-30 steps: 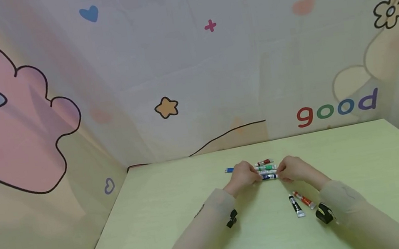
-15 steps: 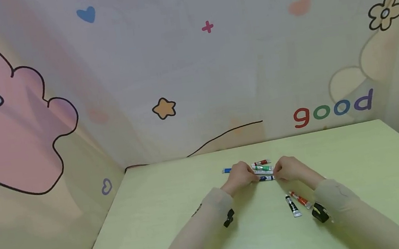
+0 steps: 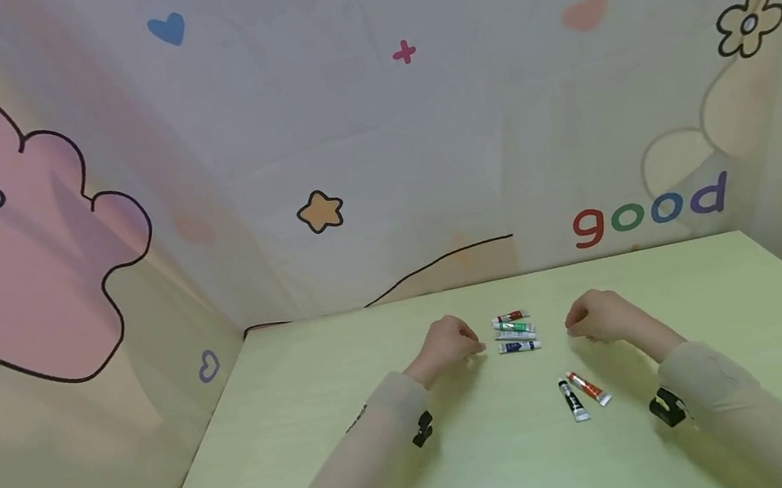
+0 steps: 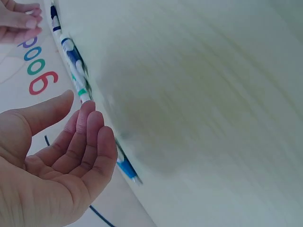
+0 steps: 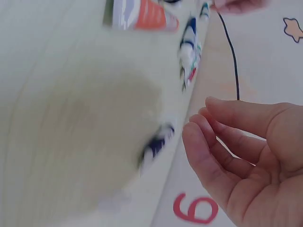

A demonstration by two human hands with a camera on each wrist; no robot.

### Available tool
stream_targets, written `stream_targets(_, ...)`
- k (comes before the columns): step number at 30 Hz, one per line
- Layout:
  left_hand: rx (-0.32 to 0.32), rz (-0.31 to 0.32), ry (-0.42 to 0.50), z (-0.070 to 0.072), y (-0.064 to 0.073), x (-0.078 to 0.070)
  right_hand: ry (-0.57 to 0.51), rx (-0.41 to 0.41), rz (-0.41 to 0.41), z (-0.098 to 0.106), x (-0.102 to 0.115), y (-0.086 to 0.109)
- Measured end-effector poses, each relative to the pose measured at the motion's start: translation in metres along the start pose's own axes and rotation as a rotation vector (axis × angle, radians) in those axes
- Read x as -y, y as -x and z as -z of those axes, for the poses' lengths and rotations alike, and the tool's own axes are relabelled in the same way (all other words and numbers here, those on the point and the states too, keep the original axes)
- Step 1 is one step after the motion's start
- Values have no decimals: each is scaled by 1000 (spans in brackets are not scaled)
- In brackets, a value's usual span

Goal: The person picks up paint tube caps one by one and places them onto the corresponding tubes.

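Observation:
Several small paint tubes lie stacked in a row on the table: a red tube, a green tube, a white tube and a dark blue tube. To their left, my left hand hovers with fingers loosely bent and nothing between them. My right hand is apart from the row on its right, also holding nothing, its thumb and fingertips separated in the right wrist view. Behind the left hand, hidden in the head view, a bright blue tube shows in the left wrist view.
Nearer the front lie a black tube and an orange tube, close together. A blurred dark tube lies near the right hand in the right wrist view. A printed cloth hangs behind the light green table.
Both hands have let go of the ends of the dark blue tube and moved apart, left hand leftward, right hand rightward. The tubes in the row are now uncovered.

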State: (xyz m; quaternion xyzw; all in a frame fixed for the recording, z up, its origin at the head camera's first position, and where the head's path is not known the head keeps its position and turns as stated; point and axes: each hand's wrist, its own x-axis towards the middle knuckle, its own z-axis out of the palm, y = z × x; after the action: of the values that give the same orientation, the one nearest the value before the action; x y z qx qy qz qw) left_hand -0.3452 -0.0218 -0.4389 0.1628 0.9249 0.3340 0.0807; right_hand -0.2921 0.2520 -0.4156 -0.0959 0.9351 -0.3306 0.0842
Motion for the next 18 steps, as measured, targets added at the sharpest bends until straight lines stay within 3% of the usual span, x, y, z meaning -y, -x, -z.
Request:
stream_targets(8, -5, 28, 29, 12, 10, 13, 41, -12, -6, 30, -25, 17)
stream_targets(13, 30, 33, 34, 4, 14, 10, 37, 0, -31, 38, -39, 24)
stream_targets(18, 73, -7, 4, -9, 18, -4, 45, 32, -89, 40, -46, 26)
